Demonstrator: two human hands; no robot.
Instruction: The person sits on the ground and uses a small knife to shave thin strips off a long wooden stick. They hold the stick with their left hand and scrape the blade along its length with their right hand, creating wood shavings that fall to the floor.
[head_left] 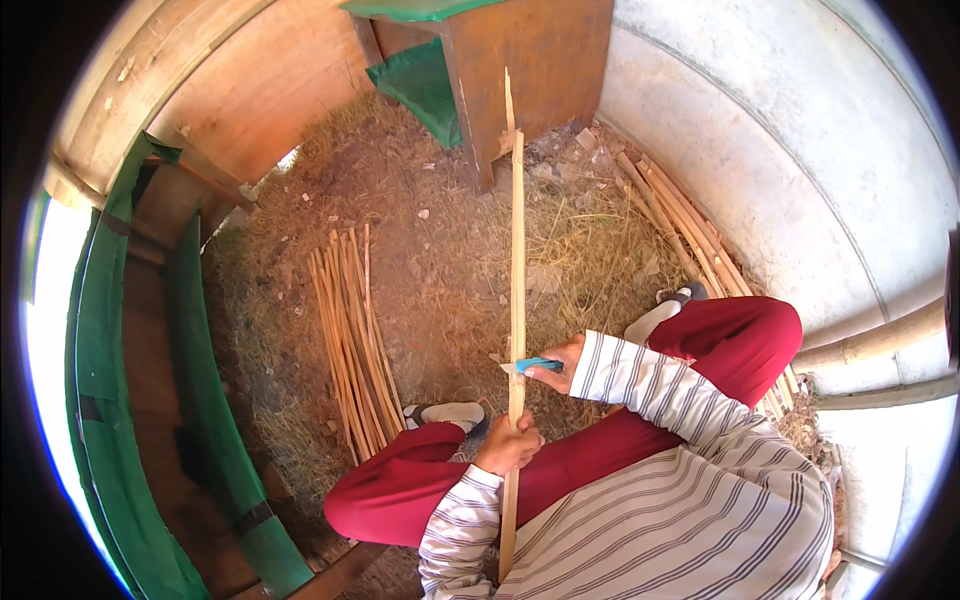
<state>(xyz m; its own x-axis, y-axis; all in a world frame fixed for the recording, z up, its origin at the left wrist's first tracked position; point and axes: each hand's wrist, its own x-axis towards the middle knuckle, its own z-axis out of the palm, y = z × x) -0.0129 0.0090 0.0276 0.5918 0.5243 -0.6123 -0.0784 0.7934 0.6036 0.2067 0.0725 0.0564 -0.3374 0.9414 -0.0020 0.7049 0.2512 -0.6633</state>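
Observation:
A long pale strip (pixel 517 250), which looks like split bamboo, runs from beside my body out over the ground. My left hand (pixel 508 446) is closed around its near part, just in front of my lap. Farther along, my right hand (pixel 566 365) grips a utility knife (pixel 540 366) with a blue handle. The blade lies across the strip and appears to touch it. A thin sliver (pixel 508 98) shows at the strip's far end; whether it is still attached I cannot tell.
Thin strips lie in a pile (pixel 350 335) on the left and a second pile (pixel 690 220) along the pale wall (pixel 790 130) on the right. A brown wooden cabinet (pixel 545 60) stands ahead. Green-covered shelving (pixel 105 400) lines the left side. Dry grass covers parts of the dirt floor (pixel 430 270).

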